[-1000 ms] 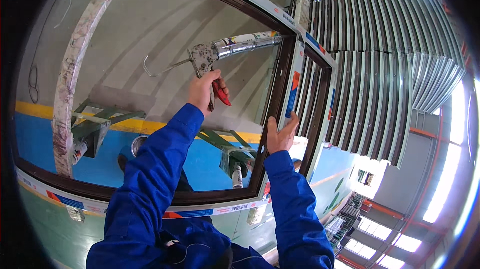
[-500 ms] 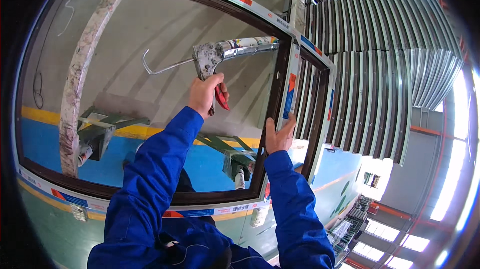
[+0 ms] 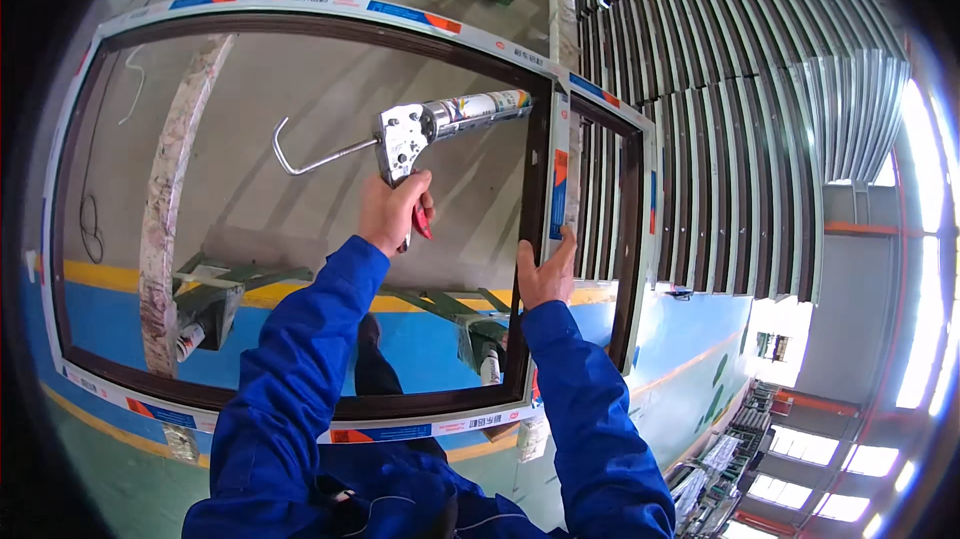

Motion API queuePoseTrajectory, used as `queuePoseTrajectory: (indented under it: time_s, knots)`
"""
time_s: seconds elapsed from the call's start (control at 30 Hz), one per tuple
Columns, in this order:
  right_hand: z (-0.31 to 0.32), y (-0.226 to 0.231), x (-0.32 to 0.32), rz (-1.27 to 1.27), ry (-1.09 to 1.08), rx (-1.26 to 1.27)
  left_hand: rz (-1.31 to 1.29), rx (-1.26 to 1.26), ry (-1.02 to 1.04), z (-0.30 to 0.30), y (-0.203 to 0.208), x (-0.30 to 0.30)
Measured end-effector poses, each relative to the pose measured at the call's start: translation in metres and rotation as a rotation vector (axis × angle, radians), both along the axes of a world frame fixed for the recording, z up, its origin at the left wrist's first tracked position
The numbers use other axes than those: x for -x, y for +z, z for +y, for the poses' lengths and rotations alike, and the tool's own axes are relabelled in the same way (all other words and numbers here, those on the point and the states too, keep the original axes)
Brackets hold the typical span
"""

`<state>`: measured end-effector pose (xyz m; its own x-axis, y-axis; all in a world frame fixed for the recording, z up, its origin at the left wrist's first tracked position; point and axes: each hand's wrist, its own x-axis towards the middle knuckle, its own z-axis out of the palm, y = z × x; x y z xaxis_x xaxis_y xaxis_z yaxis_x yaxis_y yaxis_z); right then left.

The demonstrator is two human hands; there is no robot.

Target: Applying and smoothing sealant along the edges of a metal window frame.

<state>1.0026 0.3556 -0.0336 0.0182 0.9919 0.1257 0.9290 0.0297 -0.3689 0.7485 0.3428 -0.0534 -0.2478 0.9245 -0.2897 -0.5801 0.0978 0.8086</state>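
My left hand (image 3: 392,214) is wrapped around the handle of a caulking gun (image 3: 402,134) with a red trigger. A printed sealant tube lies in its silver barrel, which points right, and the hooked metal rod sticks out to the left. The gun is over the large opening of a dark brown window frame (image 3: 400,405) with white, blue and orange protective film. The tube's front end is at the frame's divider bar (image 3: 538,164); its tip is hidden there. My right hand (image 3: 547,272) grips this bar lower down, thumb on one side and fingers on the other.
A stained support beam (image 3: 170,199) passes under the frame on the left. Green metal stands (image 3: 480,324) are beneath, with tubes in them. Long stacked profiles (image 3: 730,119) fill the right side. A thin cable (image 3: 92,224) lies on the floor at the left.
The view has shifted, so the frame appears farther left. The red trigger now sits closer to the gun's handle. My right hand keeps its hold on the divider bar.
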Motion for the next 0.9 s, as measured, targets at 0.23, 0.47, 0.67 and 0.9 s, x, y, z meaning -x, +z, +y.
queuePoseTrajectory:
  time_s: [0.23,0.47,0.67,0.9]
  knots:
    - [0.000,0.008,0.000,-0.011,-0.015,0.002,0.303,0.021,-0.030,0.013,0.030,0.010]
    - [0.001,0.007,-0.006,0.041,-0.012,0.016,0.671,0.009,-0.113,0.027,0.071,0.022]
    - [0.001,0.011,-0.008,0.058,-0.024,0.080,0.806,0.017,-0.166,0.035,0.103,0.015]
    - [0.003,0.012,-0.008,0.104,-0.019,0.063,1.041,-0.078,-0.121,0.046,0.111,0.000]
